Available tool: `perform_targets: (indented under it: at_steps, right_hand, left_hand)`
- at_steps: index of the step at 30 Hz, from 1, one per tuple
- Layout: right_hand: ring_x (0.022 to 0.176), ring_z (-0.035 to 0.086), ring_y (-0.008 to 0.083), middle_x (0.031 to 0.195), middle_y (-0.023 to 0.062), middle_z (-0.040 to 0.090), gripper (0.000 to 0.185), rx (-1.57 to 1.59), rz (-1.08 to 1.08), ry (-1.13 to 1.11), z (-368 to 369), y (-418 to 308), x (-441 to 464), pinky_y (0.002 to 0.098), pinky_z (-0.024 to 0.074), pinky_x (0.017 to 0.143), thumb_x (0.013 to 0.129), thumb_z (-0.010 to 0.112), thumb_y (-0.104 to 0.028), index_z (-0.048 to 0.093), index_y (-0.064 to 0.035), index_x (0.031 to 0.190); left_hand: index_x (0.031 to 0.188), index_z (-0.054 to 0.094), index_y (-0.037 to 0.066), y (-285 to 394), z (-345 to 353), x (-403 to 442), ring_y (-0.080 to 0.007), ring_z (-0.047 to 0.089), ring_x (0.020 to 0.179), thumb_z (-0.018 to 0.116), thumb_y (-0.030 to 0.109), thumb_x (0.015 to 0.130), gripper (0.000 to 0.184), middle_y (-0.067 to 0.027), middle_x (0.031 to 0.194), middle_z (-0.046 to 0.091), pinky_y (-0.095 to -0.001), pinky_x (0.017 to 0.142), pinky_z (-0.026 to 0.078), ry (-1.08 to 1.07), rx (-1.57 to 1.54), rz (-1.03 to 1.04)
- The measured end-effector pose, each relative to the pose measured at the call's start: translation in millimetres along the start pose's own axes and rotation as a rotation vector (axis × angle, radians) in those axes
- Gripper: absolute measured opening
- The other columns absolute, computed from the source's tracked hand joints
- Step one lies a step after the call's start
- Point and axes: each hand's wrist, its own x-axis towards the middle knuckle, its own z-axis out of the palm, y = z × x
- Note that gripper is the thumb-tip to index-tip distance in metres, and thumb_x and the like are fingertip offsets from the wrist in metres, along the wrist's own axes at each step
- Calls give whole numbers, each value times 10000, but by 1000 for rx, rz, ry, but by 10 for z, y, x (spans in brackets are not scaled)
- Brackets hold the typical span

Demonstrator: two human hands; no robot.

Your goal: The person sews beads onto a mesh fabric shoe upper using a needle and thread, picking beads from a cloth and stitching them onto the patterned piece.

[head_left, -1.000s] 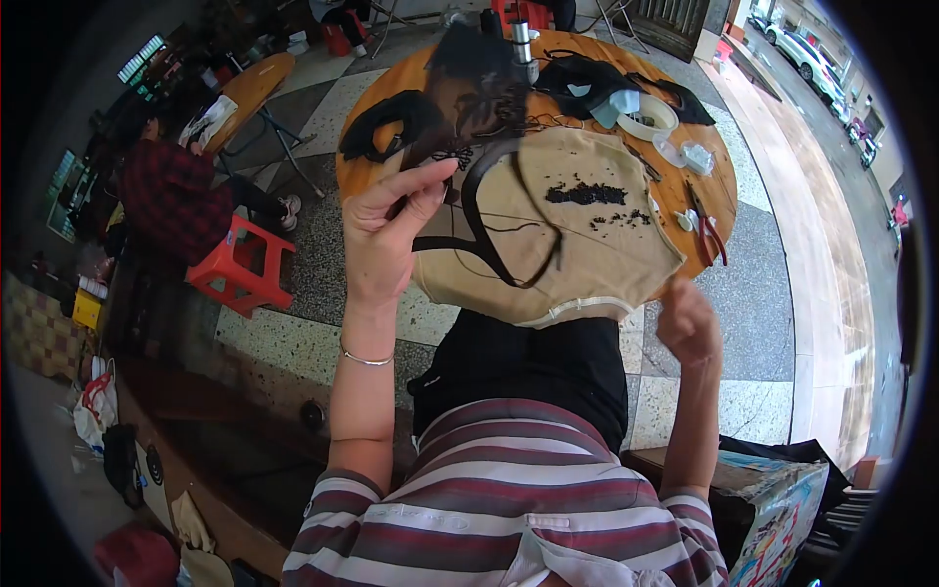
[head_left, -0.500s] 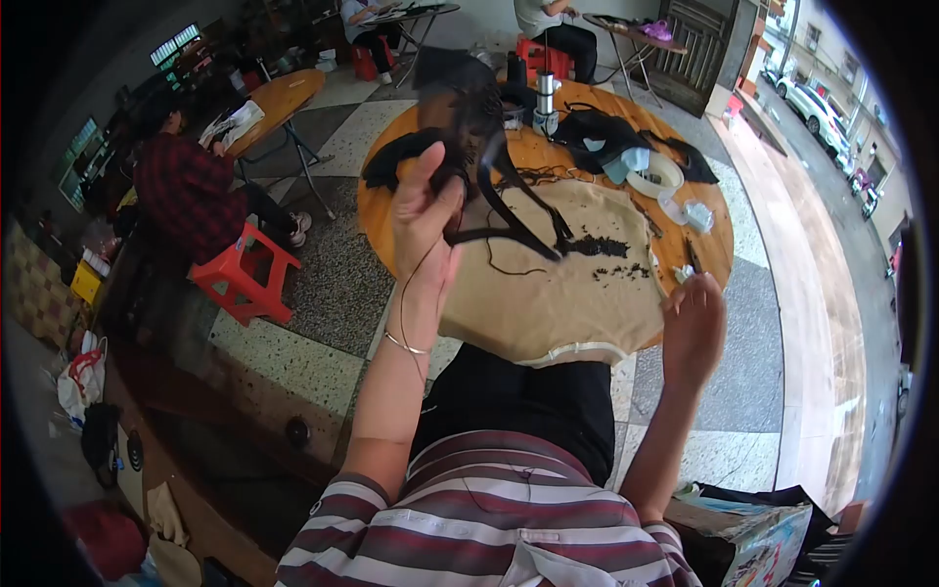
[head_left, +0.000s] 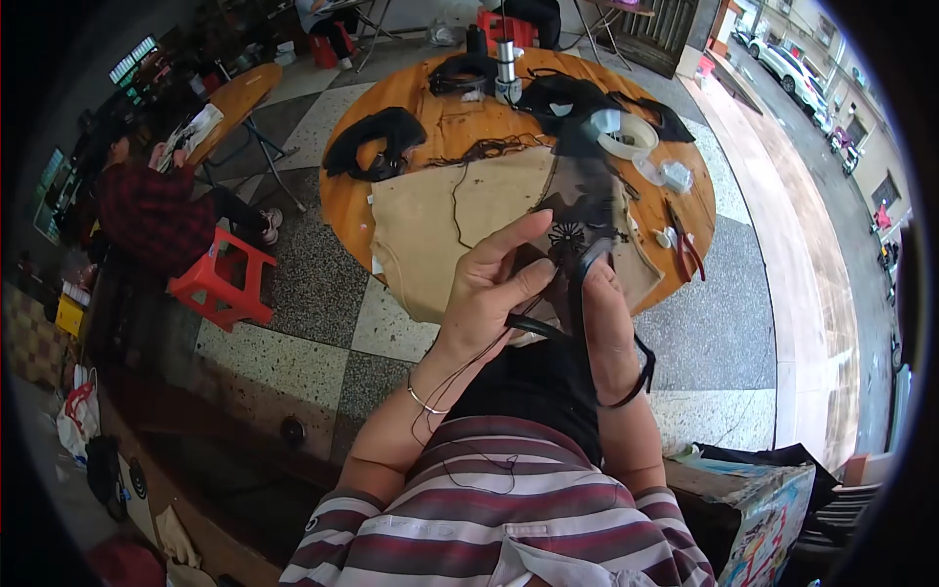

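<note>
A piece of sheer black fabric (head_left: 579,186) with a dark flower-shaped decoration is held up before me over the table. My left hand (head_left: 501,279) pinches its left side, thumb and forefinger closed on the edge. On the other side my right hand (head_left: 608,308) grips the fabric with bent fingers. A black strap (head_left: 641,370) from it hangs round my right wrist, and another crosses below my left fingers. Thin dark thread trails along my left forearm. Beneath lies a tan cloth (head_left: 416,220) on the round wooden table (head_left: 342,108); the held fabric hides part of the cloth.
Red-handled pliers (head_left: 689,245) lie at the table's right. Farther back are black fabric pieces (head_left: 377,142), a metallic cylinder (head_left: 507,70) and a pale round dish (head_left: 628,137). A person in a checked shirt (head_left: 156,215) sits left on a red stool (head_left: 223,281).
My left hand has brought the black fabric down and to the right. My right hand has moved left and now grips it too. The view has shifted, showing the pliers more fully.
</note>
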Motion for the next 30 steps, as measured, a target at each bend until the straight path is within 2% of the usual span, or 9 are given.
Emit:
perform_targets:
  at_steps: [10, 13, 18, 20, 22, 23, 25, 26, 30]
  right_hand:
    - [973, 606, 189, 1032, 95, 644, 216, -94, 22, 10, -40, 2, -63, 311, 465, 881, 900, 507, -79, 597, -2, 1081]
    - [964, 607, 199, 1042, 101, 639, 214, 131, 127, 15, -132, -63, 34, 324, 475, 877, 908, 522, -121, 589, -15, 1081]
    - [877, 619, 195, 960, 82, 645, 203, 252, 173, 264, -447, 41, 150, 305, 508, 800, 894, 560, -184, 595, -40, 1033]
    - [799, 607, 153, 950, 58, 635, 171, 239, 112, 367, -778, -78, 52, 252, 501, 691, 875, 569, -124, 579, -46, 1027]
    - [742, 589, 111, 963, 43, 624, 169, 81, 42, 453, -1056, -305, -35, 201, 483, 600, 859, 565, -52, 563, -48, 1028]
    - [747, 580, 103, 973, 67, 605, 210, 420, 73, 42, -1438, -503, -167, 179, 477, 629, 838, 525, 30, 550, -31, 1038]
    - [860, 574, 174, 932, 109, 580, 132, 222, -328, 520, -1854, -790, -490, 247, 492, 811, 889, 512, 30, 535, 48, 1017]
    - [923, 569, 198, 959, 128, 584, 128, 363, -321, 233, -2550, -1041, -741, 265, 480, 871, 911, 505, 12, 529, 78, 1018]
    - [930, 600, 222, 970, 164, 622, 123, 175, -751, 387, -4454, -1894, -1889, 302, 496, 875, 913, 491, 15, 567, 98, 964]
  left_hand:
    - [1242, 555, 40, -91, -76, -108, -55, 560, 829, 587, -53, 849, 406, -22, 1021, 600, -192, 754, 478, 69, 145, -128]
    - [1204, 590, 41, -114, -19, -186, -39, 545, 804, 593, -54, 845, 371, -22, 1036, 608, -173, 686, 450, 46, 189, -115]
    - [1187, 608, 51, -6, -8, -228, -13, 538, 776, 596, -56, 840, 364, -15, 1014, 636, -143, 588, 384, -54, 102, -160]
    - [1209, 594, 56, 39, -139, -231, -1, 522, 721, 593, -55, 842, 383, -4, 974, 648, -138, 555, 364, -106, 26, -153]
    - [1235, 574, 63, 194, 4, -205, 6, 454, 635, 591, -48, 845, 406, 17, 930, 646, -143, 515, 324, 35, 84, -147]
    - [1249, 564, 66, 257, 49, -195, 10, 420, 592, 591, -44, 847, 417, 28, 908, 646, -146, 494, 304, 106, 112, -142]
    - [1267, 547, 72, 335, -39, -186, 9, 405, 572, 593, -35, 849, 434, 27, 913, 652, -149, 479, 287, 73, 128, -118]
    - [1276, 539, 75, 376, -77, -181, 9, 397, 562, 594, -30, 850, 442, 26, 916, 656, -151, 472, 278, 56, 136, -107]
    - [1279, 537, 84, 580, -79, -141, 5, 501, 620, 599, -6, 856, 437, -9, 987, 672, -129, 453, 286, 112, 69, -76]
